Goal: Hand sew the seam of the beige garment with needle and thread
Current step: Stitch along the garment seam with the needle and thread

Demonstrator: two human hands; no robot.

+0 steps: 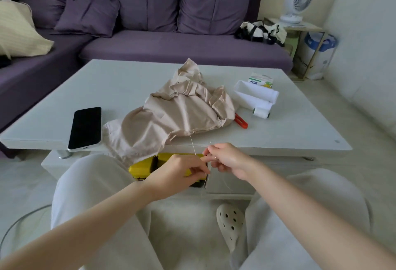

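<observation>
The crumpled beige garment [177, 111] lies on the white table [120, 89], one end hanging over the front edge. A white thread [192, 144] runs from its front hem down to my hands, which meet just below the table edge. My right hand [227, 160] pinches a thin needle [211, 144] that points upward. My left hand [182, 169] pinches the thread beside it, with its forefinger stretched toward the right hand. Loose thread ends hang below both hands.
A black phone [85, 128] lies left of the garment. A red tool [241, 121], a white thread spool [261, 113], a white tray [255, 96] and a small carton [261, 80] sit to its right. A yellow box [143, 168] sits under the table edge. A purple sofa stands behind.
</observation>
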